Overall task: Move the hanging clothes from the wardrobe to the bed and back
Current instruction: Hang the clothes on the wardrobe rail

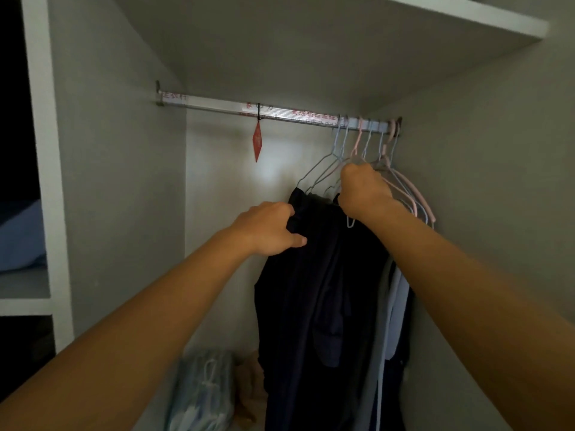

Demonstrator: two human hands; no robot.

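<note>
Several dark navy and grey clothes (314, 290) hang bunched at the right end of the wardrobe rail (217, 106). Their thin blue and pink wire hangers (361, 144) hook over the rail near the right wall. My left hand (267, 228) grips the shoulder of the leftmost dark garment. My right hand (364, 191) is closed round the necks of several hangers just under the rail. The lower parts of the hangers are hidden behind my right hand and the cloth.
A red diamond-shaped tag (257, 141) dangles from the rail's middle. A bag of blue masks (202, 390) lies on the wardrobe floor at the lower left. A shelf (466, 14) runs overhead. Through the left opening, pale bedding (21, 237) shows.
</note>
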